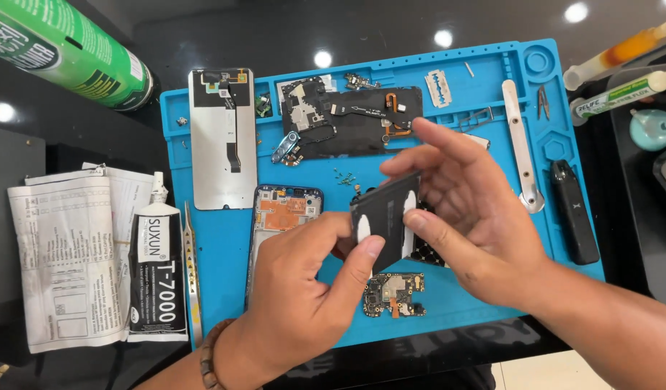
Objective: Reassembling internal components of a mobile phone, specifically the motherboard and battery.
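Observation:
Both hands hold a flat black phone battery (385,214) with white patches, tilted on edge above a blue repair mat (492,289). My left hand (304,292) grips its lower left edge with the thumb pressed on its face. My right hand (463,217) pinches its right and top edges. Under my left hand lies an open phone frame (286,211) with an orange board part showing. A small circuit board (394,295) lies on the mat below the battery.
On the mat lie a silver screen back (223,141), a black back cover with flex cables (351,119), tiny screws (345,178), a razor blade (439,88), a metal pry tool (519,144) and a black stick-shaped device (575,211). A glue tube (157,271), leaflet (66,260), tweezers (194,278) and green can (69,47) sit left; syringes (621,68) right.

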